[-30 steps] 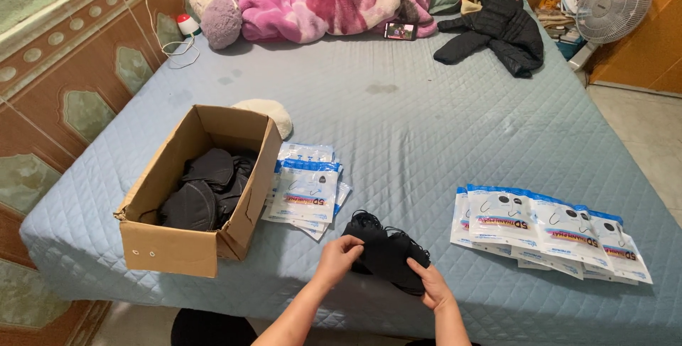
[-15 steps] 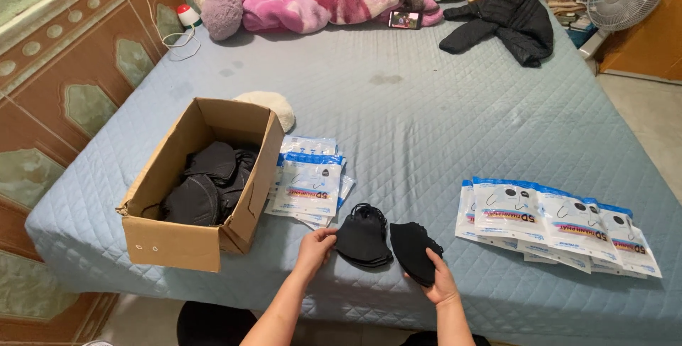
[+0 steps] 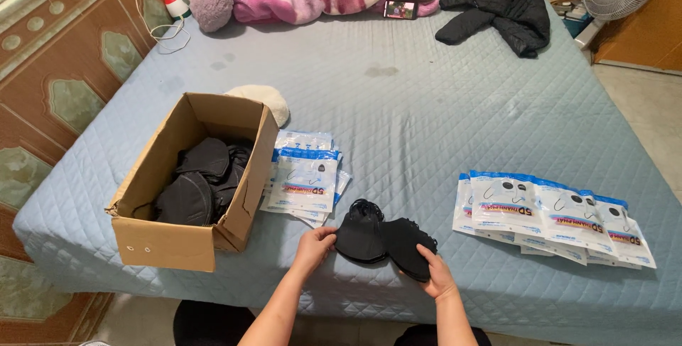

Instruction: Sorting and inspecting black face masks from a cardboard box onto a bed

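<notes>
Two hands on black masks at the bed's near edge

The left hand (image 3: 312, 244) pinches one black mask (image 3: 361, 236); the right hand (image 3: 435, 275) grips the overlapping second mask (image 3: 408, 243). Empty pouches (image 3: 305, 182) and a cardboard box (image 3: 188, 243) lie leftward on the bed (image 3: 398, 119), filled pouches (image 3: 554, 214) toward the right edge.

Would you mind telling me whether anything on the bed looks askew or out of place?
Slightly: the stack of white-and-blue pouches beside the cardboard box is fanned unevenly, and a faint dark stain marks the blue bedspread. The black masks look intact.
</notes>
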